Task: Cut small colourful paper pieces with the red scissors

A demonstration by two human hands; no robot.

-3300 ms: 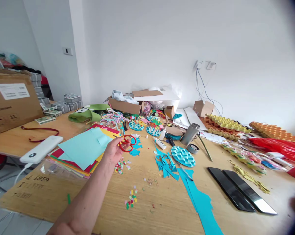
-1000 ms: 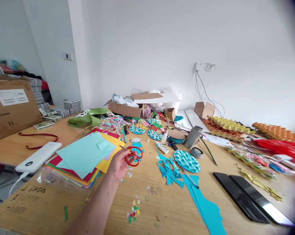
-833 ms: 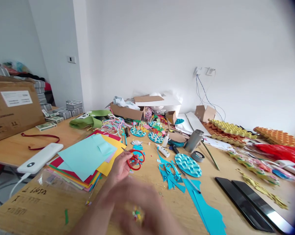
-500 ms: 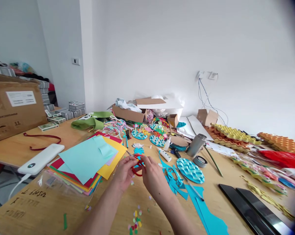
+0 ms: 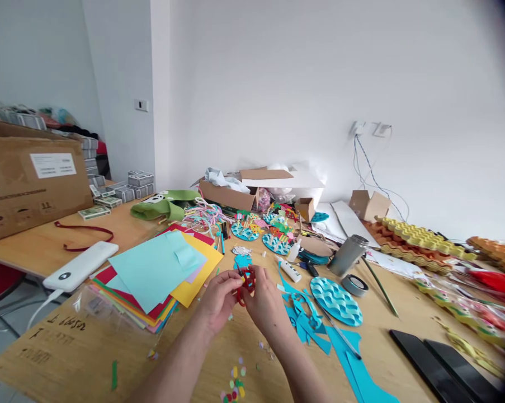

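Note:
My right hand [image 5: 264, 296] is closed on red-handled scissors [image 5: 241, 298], whose dark blades point up and away. Close against it, my left hand [image 5: 218, 299] pinches at the blades with thumb and fingertips. A speck of yellow shows there, but what the left fingers hold is too small and covered to name. Just beyond the hands lie a blue paper cutout [image 5: 242, 261] and a white fish-like cutout [image 5: 241, 251]. Right of them are a white glue bottle [image 5: 289, 270], blue paper scraps [image 5: 305, 319] and an oval with blue waves [image 5: 336, 300].
Stacked coloured paper [image 5: 151, 268] and a white power bank [image 5: 82, 266] lie to the left. On the right are a metal flask [image 5: 348, 254], a tape roll [image 5: 355, 285], a pen [image 5: 344, 338], black slabs [image 5: 428, 364] and egg trays [image 5: 424, 240]. Paper dots [image 5: 235, 383] dot the front.
The view has turned slightly left, so the scene sits farther right. The scissors have turned between my hands, their blades now more upright. Both hands stay close together.

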